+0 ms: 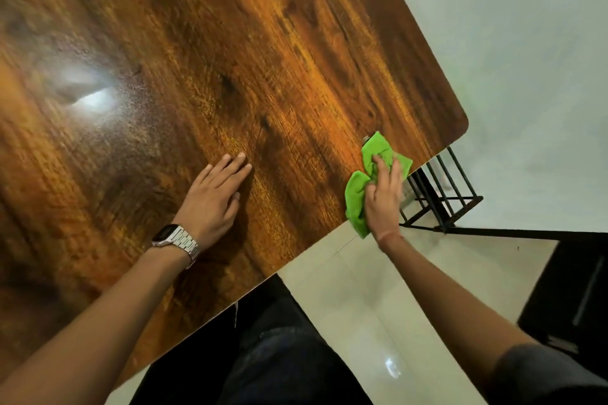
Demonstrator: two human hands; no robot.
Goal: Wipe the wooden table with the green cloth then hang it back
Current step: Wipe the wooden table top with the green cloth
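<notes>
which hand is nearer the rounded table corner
Right. The right hand presses the green cloth on the wooden table near that rounded corner. The left hand lies flat on the tabletop farther in, away from the corner.

A black wire rack (441, 194) stands on pale floor tiles (355, 289), beside what looks like dark furniture (572, 293).

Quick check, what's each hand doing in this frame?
Left hand: open, flat on the wooden table, holding nothing.
Right hand: holding the green cloth, bunched at the table's edge.
</notes>
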